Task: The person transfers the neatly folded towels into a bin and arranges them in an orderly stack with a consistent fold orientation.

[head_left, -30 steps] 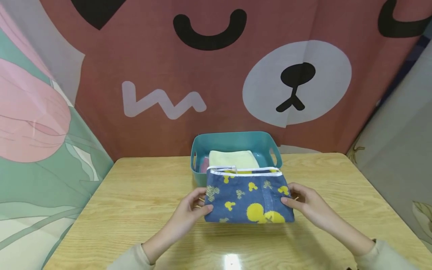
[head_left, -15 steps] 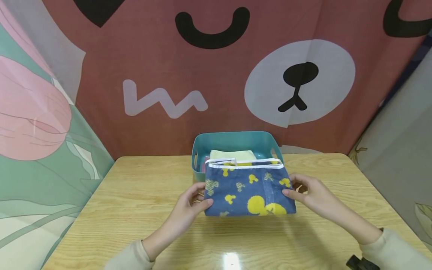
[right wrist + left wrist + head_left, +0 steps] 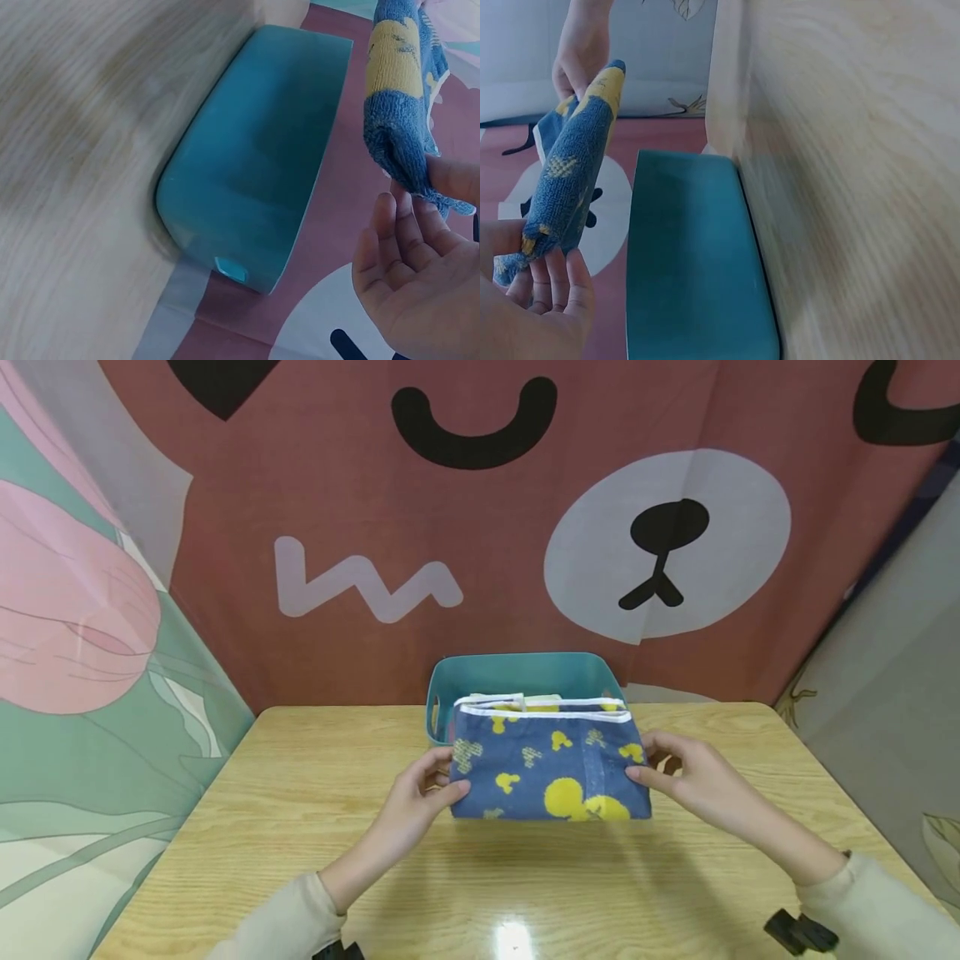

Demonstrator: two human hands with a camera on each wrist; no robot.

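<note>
A folded blue towel [image 3: 525, 768] with yellow mouse-head shapes and white edging hangs above the table, stretched between both hands. At its left end my left hand [image 3: 420, 793] pinches it, thumb in front and fingers behind. My right hand [image 3: 686, 768] grips the opposite end the same way. Behind the towel stands a teal plastic basket [image 3: 525, 670], its front mostly covered. Only a sliver of a pale cloth [image 3: 543, 699] inside shows over the towel's top edge. In the left wrist view the rolled fold of the towel [image 3: 574, 161] sits higher than the basket's rim.
The basket rests at the back of a light wooden table [image 3: 330, 760], close to a curtain [image 3: 360, 652] with a bear print. Dark straps [image 3: 801, 933] show at the cuffs.
Both hands have raised the towel and carried it away from me, over the front of the basket. It now hides most of the pale cloth that showed before.
</note>
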